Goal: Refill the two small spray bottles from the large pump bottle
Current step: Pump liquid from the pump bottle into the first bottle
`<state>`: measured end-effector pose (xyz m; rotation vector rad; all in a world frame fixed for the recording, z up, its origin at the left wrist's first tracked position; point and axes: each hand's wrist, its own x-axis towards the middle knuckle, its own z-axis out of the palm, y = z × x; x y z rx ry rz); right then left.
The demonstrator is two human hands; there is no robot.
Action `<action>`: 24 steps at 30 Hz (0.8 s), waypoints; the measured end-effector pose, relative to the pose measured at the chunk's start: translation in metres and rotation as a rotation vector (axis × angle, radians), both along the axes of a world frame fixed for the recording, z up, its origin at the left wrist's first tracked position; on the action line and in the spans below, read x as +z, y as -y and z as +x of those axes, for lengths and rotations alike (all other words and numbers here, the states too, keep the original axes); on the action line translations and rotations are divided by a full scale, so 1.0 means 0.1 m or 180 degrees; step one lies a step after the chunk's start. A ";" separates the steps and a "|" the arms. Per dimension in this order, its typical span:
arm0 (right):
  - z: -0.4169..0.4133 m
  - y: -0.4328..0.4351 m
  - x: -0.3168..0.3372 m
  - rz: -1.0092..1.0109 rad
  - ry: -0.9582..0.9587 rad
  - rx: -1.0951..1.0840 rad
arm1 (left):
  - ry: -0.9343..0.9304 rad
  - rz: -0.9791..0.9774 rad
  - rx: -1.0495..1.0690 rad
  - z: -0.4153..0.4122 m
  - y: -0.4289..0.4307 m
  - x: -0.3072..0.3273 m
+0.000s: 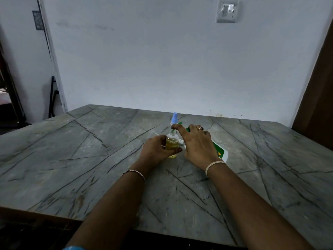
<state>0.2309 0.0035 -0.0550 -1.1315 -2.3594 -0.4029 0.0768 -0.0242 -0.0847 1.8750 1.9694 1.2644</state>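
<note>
While refilling, steadies small clear yellow-filled spray bottle (pixel 172 144) in curled left hand (pixel 155 150); clasps white-green pump bottle (pixel 220 152) in right hand (pixel 198 143).

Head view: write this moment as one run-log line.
left hand: grips small bottle | right hand: over pump bottle, grip unclear | blue-capped spray bottle: upright behind

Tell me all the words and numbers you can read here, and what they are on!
No words or numbers can be read here.
Large pump bottle: a green and white label with a yellow mark; its print is too blurred, and the right hand covers most of it.
Sticker on the wall: a dark pattern, too blurred to read.
Yellow-filled spray bottle: no label shows.
</note>
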 end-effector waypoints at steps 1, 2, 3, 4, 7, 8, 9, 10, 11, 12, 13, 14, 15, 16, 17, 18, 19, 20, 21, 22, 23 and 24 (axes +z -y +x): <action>-0.01 0.00 0.00 0.0006 -0.0022 -0.0006 | -0.0005 0.0000 -0.0005 0.00 0.00 0.00; -0.02 0.00 0.00 0.0005 -0.0047 -0.0009 | -0.0003 0.0012 -0.0014 0.00 0.00 0.00; -0.03 -0.01 -0.01 0.0003 -0.0065 -0.0009 | 0.0006 0.0023 -0.0023 0.00 0.01 0.00; -0.03 -0.01 -0.01 0.0007 -0.0077 -0.0009 | 0.0012 0.0031 -0.0032 0.00 0.01 0.00; -0.02 -0.01 -0.01 0.0041 -0.0062 -0.0013 | 0.0013 0.0003 -0.0025 0.00 0.01 0.01; -0.01 0.00 0.00 0.0035 -0.0047 -0.0002 | 0.0016 -0.0010 -0.0012 0.00 0.01 0.01; 0.01 0.00 0.00 0.0023 -0.0027 0.0013 | 0.0019 -0.0025 -0.0001 0.00 0.01 0.01; 0.02 0.00 0.01 0.0017 -0.0004 0.0021 | 0.0028 -0.0035 0.0001 0.00 0.01 0.02; 0.03 0.01 0.01 0.0024 0.0023 0.0023 | 0.0040 -0.0040 -0.0005 0.01 0.01 0.02; 0.04 0.01 0.02 0.0040 0.0050 0.0023 | 0.0048 -0.0036 -0.0012 0.01 0.01 0.02; 0.05 0.01 0.01 0.0043 0.0077 0.0017 | 0.0050 -0.0031 -0.0011 0.01 0.02 0.01; 0.05 0.02 0.02 0.0035 0.0091 0.0008 | 0.0049 -0.0022 -0.0005 0.01 0.02 0.01; 0.05 0.02 0.02 0.0021 0.0094 -0.0005 | 0.0052 -0.0018 -0.0002 0.01 0.02 0.01; 0.05 0.03 0.02 0.0008 0.0095 -0.0022 | 0.0064 -0.0020 -0.0007 0.01 0.02 0.01; 0.04 0.03 0.02 0.0000 0.0096 -0.0039 | 0.0075 -0.0033 -0.0011 0.01 0.02 0.01; 0.04 0.04 0.02 -0.0001 0.0094 -0.0057 | 0.0075 -0.0044 -0.0017 0.01 0.02 0.01; 0.03 0.04 0.02 0.0000 0.0086 -0.0070 | 0.0069 -0.0051 -0.0023 0.01 0.02 0.01; 0.01 0.04 0.03 -0.0002 0.0070 -0.0079 | 0.0067 -0.0051 -0.0033 0.01 0.02 0.01; 0.00 0.04 0.02 -0.0007 0.0054 -0.0083 | 0.0076 -0.0056 -0.0038 0.01 0.02 0.01; -0.02 0.04 0.02 -0.0006 0.0038 -0.0085 | 0.0089 -0.0059 -0.0035 0.01 0.02 0.01; -0.03 0.03 0.02 0.0004 0.0021 -0.0081 | 0.0088 -0.0063 -0.0022 0.01 0.02 0.01; -0.04 0.03 0.02 0.0018 0.0007 -0.0075 | 0.0070 -0.0065 -0.0003 0.01 0.02 0.01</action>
